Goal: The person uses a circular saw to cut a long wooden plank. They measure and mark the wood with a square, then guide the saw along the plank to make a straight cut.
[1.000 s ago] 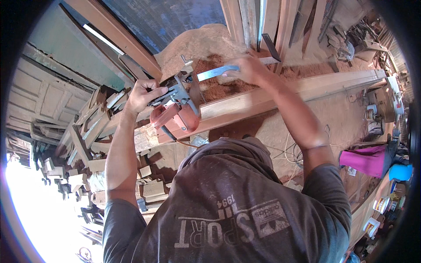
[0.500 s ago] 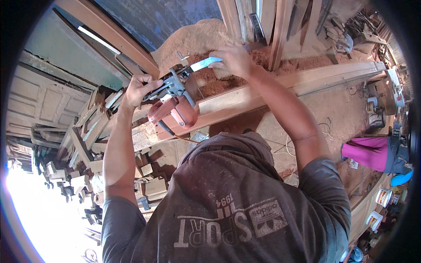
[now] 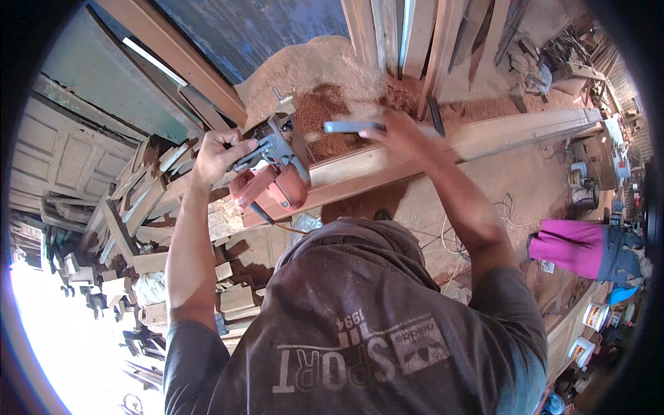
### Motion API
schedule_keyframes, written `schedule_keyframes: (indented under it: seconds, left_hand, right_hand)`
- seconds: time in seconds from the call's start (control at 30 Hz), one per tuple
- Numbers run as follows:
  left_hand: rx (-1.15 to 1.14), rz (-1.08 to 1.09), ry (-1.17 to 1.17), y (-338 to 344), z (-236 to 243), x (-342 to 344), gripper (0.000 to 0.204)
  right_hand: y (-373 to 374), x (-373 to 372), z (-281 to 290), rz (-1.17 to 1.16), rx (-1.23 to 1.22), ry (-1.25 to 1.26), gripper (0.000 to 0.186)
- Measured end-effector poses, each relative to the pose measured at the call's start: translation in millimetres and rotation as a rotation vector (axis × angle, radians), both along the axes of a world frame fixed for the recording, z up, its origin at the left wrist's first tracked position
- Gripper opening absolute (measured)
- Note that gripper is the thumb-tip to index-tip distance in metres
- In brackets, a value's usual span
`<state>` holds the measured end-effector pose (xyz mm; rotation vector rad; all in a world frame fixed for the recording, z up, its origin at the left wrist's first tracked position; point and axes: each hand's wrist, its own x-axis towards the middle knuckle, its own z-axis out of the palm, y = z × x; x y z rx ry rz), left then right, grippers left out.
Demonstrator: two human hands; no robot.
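My left hand (image 3: 220,158) is closed on the grey metal base of a corded power tool (image 3: 289,185) with an orange-red body. The tool lies tilted at the near side of a long wooden beam (image 3: 373,162), its cord running down toward me. Over the beam, to the right of the tool, my right hand (image 3: 402,135), slightly blurred, grips one end of a flat blue-grey strip (image 3: 346,127). The strip points left toward the tool, with a gap between them. Its exact kind I cannot make out.
Reddish sawdust (image 3: 325,104) is heaped behind the beam. Tall boards (image 3: 415,41) lean at the back, and a dark bar (image 3: 436,116) stands by the beam. Wood offcuts (image 3: 238,297) lie at left. A magenta cloth (image 3: 567,247) and white buckets (image 3: 595,316) are at right.
My right hand has moved right and down toward me, drawing the strip away from the tool. A dark, slim object among the back boards no longer shows there. My left hand keeps its hold.
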<state>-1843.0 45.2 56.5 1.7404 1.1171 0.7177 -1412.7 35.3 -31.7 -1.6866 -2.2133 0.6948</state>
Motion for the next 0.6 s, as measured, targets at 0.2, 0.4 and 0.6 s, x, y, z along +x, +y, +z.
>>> schedule_keyframes:
  seconds: [0.2, 0.4, 0.6]
  left_hand:
    - [0.111, 0.086, 0.097, -27.3, -6.8, 0.8, 0.054]
    - [0.105, 0.158, 0.085, -67.4, 5.2, 23.4, 0.047]
    - [0.268, 0.2, 0.214, -94.4, 24.8, 49.6, 0.051]
  right_hand:
    - [-56.0, 22.9, -76.6, -0.048, 0.261, 0.016, 0.049]
    - [-72.4, 2.5, -77.5, -0.019, 0.365, -0.109, 0.052]
    - [-75.4, 6.0, -98.4, 0.008, 0.434, -0.064, 0.047]
